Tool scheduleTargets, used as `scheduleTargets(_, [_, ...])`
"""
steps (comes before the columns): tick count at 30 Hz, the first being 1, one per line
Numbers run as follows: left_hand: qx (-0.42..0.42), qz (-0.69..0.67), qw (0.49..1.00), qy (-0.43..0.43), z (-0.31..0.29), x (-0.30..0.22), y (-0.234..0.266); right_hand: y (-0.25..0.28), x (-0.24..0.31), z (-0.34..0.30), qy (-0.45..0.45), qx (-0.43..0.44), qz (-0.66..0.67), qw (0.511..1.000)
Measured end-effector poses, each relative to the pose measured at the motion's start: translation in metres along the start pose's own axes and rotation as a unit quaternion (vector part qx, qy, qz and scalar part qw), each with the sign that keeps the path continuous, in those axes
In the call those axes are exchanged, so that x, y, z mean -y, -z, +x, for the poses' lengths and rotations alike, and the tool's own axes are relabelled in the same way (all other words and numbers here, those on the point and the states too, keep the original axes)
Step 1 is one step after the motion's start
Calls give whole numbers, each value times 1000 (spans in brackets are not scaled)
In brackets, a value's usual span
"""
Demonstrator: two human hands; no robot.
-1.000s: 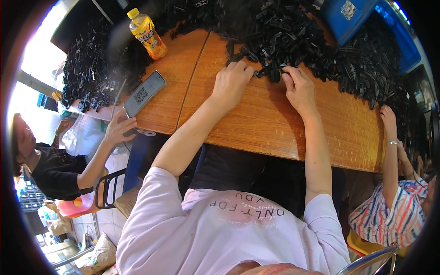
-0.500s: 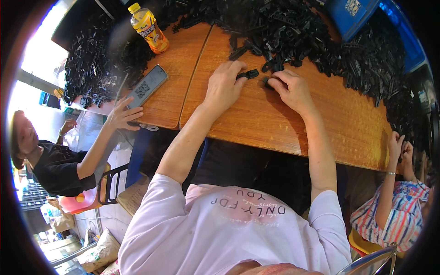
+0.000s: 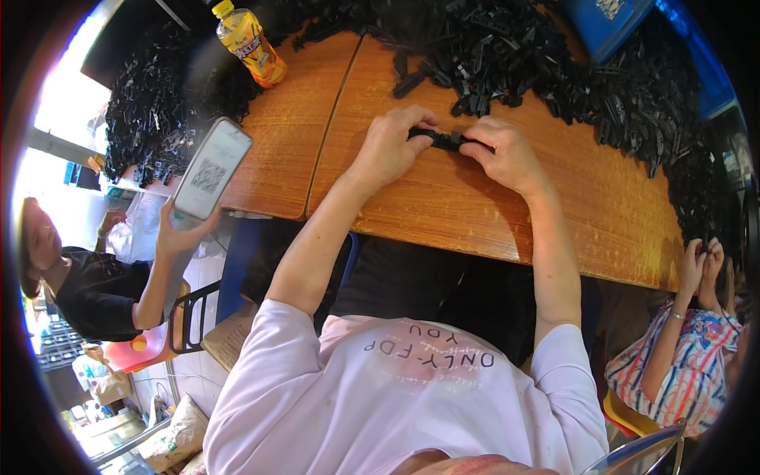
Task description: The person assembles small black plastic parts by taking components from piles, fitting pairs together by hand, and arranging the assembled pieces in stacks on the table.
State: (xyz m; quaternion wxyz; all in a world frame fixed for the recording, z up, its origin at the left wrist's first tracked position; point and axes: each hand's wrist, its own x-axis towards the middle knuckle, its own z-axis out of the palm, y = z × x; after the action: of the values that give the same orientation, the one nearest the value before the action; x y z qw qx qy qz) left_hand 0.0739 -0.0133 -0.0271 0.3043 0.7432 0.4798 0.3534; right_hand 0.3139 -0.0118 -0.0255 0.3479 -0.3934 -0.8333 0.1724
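Over the wooden table (image 3: 475,210), my left hand (image 3: 397,141) pinches one end of a slim black plastic part (image 3: 446,141). My right hand (image 3: 503,153) has its fingers closed on the other end, where a second small black piece seems to meet the first. Fingertips cover the ends, so I cannot tell whether the two pieces are joined. Just beyond my hands, a large heap of similar black plastic parts (image 3: 507,59) spreads along the far side of the table.
A drink bottle with yellow cap (image 3: 250,46) stands far left, near another black heap (image 3: 158,111). At left a person's hand (image 3: 178,237) holds up a phone (image 3: 212,170). Another person's hands (image 3: 703,265) work at the right edge. A blue bin (image 3: 606,28) sits far right.
My hands have come together, bringing the two black pieces that were apart into contact. The person at left has lifted the phone off the table.
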Motion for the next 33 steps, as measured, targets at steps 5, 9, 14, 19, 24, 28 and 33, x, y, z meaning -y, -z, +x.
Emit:
scheduleTargets(5, [16,-5,999,-33,5,-1,-5,-6,-4,1,31,4,-33,999])
scheduleTargets(9, [24,-28,999,-12,5,-1,-3,-22,4,7,76,-20,-121,990])
scheduleTargets(14, [117,-80,990,0,0,-9,16,-32,-15,8,-23,-63,98,993])
scheduleTargets(19, [-115,-65,990,59,18,-1,11,-32,-16,16,-43,-119,-231,965])
scheduleTargets(24, [-262,188,945,-60,53,39,9,-34,-19,13,-111,-113,-275,948])
scheduleTargets(28, [-183,146,972,-33,55,41,3,-25,-12,5,27,-149,-118,981])
scheduleTargets(33, [-98,118,980,-125,36,21,-3,-26,-18,2,-51,-98,-31,993])
